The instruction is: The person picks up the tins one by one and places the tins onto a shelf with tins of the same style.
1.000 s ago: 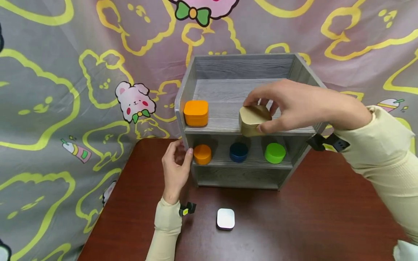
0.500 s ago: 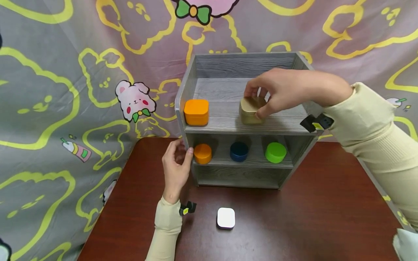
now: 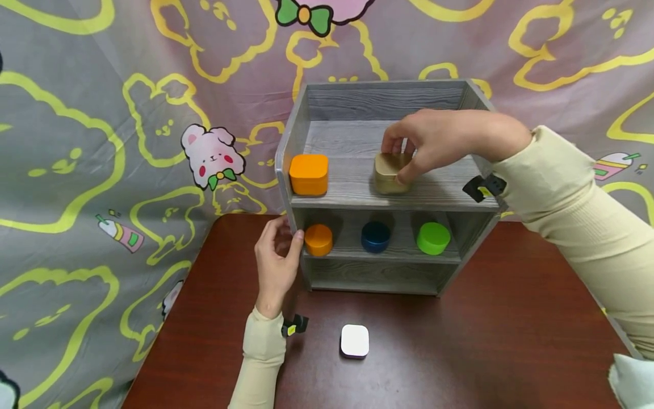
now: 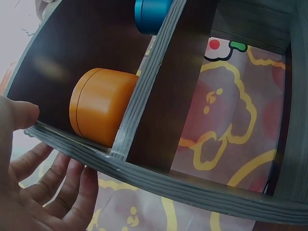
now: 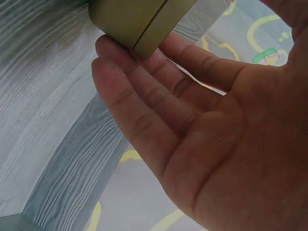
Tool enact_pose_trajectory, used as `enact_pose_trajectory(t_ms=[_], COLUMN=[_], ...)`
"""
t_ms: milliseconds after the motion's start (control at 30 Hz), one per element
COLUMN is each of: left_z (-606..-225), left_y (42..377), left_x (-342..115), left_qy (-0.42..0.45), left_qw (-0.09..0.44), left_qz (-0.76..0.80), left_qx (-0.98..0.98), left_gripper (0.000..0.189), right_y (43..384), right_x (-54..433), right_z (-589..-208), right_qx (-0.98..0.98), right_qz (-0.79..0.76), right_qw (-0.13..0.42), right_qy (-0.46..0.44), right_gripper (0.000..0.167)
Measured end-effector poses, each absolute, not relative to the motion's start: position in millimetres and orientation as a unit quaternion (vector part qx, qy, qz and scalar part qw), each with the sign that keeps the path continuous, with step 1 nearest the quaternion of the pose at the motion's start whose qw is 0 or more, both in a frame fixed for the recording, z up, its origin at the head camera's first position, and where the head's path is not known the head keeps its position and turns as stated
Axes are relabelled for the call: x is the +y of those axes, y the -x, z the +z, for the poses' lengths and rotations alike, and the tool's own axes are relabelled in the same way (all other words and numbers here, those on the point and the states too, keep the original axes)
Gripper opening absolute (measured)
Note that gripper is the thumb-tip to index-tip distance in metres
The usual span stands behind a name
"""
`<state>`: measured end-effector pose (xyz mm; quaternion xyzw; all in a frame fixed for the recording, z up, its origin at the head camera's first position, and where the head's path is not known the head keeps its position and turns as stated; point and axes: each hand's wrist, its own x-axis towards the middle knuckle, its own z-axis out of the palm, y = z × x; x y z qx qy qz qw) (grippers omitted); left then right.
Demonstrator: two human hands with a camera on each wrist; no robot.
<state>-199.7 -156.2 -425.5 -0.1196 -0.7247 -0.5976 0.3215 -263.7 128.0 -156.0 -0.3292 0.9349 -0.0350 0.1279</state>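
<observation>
A gold square tin with rounded corners stands on the upper board of a grey wooden shelf, at its middle. My right hand pinches the tin from above, thumb at the front and fingers behind. In the right wrist view the fingertips press against the gold tin. My left hand grips the left side panel of the shelf, thumb near the front edge. The left wrist view shows the fingers outside that panel, beside a round orange tin.
An orange square tin stands at the upper board's left end. Below are round orange, blue and green tins. A white square tin lies on the brown table. A patterned cloth hangs behind.
My right hand has carried the gold tin back from the shelf's front edge and set it down on the upper board. The left hand has stayed on the side panel.
</observation>
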Motion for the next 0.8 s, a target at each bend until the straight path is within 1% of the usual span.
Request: enact_pose_trajectory(t_ms=[300, 467, 667, 800], left_z=[-425.4, -425.8, -426.1, -426.1], left_y=[199.3, 199.0, 199.1, 199.4], left_x=[-155.9, -155.7, -156.2, -156.2], left_qy=[0.119, 0.116, 0.116, 0.115], left_qw=[0.322, 0.32, 0.321, 0.319], left_qz=[-0.601, -0.596, -0.594, -0.596], left_qx=[-0.722, -0.728, -0.729, -0.728], left_gripper=[0.028, 0.029, 0.031, 0.031], right_y=[263.4, 262.6, 262.9, 262.6], right_x=[124.5, 125.0, 125.4, 127.5], right_z=[-157.9, -158.0, -158.2, -157.2], right_qx=[0.936, 0.938, 0.936, 0.937], right_qz=[-0.026, -0.029, -0.029, -0.029], right_qw=[0.119, 0.133, 0.146, 0.15], right_qy=[0.33, 0.32, 0.318, 0.313], right_gripper=[0.054, 0.059, 0.062, 0.069])
